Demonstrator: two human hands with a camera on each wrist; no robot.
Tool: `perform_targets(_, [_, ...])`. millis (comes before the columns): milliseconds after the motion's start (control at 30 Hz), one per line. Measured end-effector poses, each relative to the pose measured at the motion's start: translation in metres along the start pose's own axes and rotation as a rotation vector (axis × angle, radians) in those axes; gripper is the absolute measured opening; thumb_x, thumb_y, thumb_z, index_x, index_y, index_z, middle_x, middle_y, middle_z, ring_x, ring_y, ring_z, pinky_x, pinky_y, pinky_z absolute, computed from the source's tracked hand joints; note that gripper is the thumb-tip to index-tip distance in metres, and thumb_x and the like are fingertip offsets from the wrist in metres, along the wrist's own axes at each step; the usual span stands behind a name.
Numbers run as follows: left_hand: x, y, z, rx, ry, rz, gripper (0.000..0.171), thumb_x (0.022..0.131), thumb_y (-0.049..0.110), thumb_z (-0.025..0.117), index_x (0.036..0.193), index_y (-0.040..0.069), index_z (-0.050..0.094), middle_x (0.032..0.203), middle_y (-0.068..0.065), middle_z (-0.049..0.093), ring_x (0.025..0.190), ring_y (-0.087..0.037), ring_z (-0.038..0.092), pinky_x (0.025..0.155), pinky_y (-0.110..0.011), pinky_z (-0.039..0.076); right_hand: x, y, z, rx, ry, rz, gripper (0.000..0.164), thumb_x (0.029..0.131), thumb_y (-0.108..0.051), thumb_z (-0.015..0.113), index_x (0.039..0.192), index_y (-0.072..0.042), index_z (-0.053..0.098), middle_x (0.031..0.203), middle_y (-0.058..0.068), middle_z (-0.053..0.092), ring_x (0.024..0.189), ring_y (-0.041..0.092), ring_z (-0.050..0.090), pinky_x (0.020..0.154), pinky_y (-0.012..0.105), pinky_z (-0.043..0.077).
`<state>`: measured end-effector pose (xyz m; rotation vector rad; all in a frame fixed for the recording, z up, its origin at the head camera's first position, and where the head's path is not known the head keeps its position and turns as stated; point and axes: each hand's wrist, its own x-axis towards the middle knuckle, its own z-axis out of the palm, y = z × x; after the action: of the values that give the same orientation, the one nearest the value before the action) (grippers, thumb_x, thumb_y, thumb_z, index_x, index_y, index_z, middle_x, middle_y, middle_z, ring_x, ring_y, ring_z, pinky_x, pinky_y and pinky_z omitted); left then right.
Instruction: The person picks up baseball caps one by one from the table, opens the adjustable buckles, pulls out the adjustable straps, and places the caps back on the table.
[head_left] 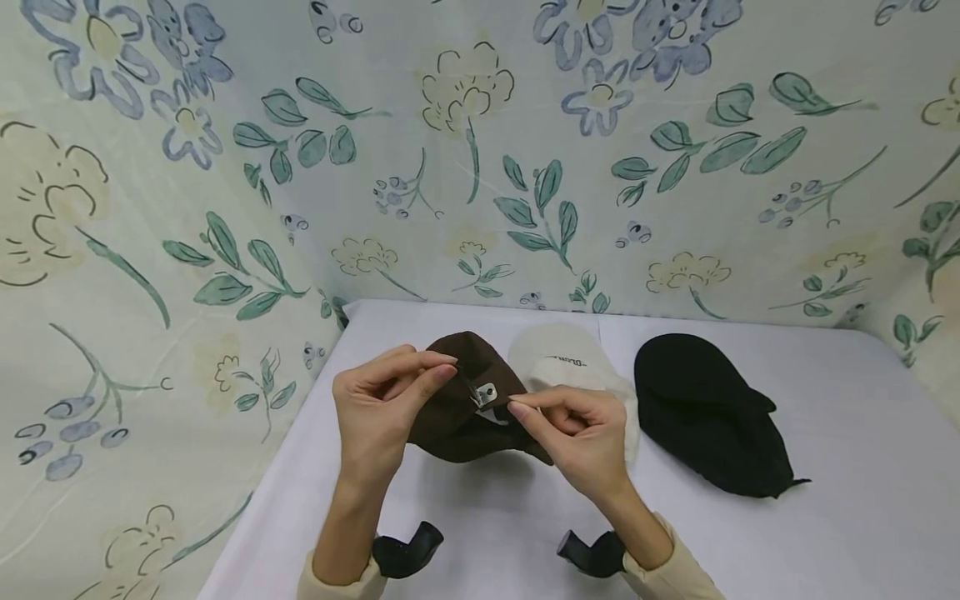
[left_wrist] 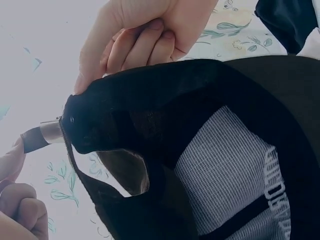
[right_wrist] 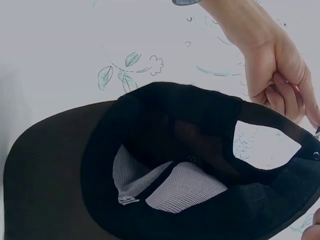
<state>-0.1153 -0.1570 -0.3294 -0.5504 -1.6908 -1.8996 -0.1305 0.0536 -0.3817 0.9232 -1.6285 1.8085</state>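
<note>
A brown cap (head_left: 457,437) is held above the table by both hands, its back opening facing me. My left hand (head_left: 382,408) pinches the strap at the back between thumb and index finger. With thumb and forefinger, my right hand (head_left: 588,433) pinches the band edge beside a metal buckle (head_left: 487,393). In the left wrist view a short strap end (left_wrist: 35,140) passes through the buckle (left_wrist: 51,131), its tip between fingertips. The right wrist view shows the cap's dark inside, pale mesh lining (right_wrist: 187,190) and brim (right_wrist: 50,170).
Behind the brown cap lies a white cap (head_left: 558,342) with dark lettering, partly covered by it and my right hand. To its right a black cap (head_left: 705,408) rests on the white-covered table (head_left: 862,467). Floral cloth (head_left: 465,208) hangs at the back and sides.
</note>
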Motion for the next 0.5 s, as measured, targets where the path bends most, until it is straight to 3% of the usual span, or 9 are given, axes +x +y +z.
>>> perform_targets(500, [-0.0008,-0.0042,0.0023,-0.01,-0.043,0.014,0.011,0.083,-0.01,0.08,0.093,-0.009,0.079,0.058,0.004,0.026,0.055,-0.01,0.022,0.049,-0.028,0.018,0.0042,-0.0021,-0.0053,-0.023,0.063,-0.023,0.025,0.076,0.02,0.078,0.091,0.0,0.081,0.05,-0.004,0.025,0.046,0.005,0.019,0.041,0.016,0.016])
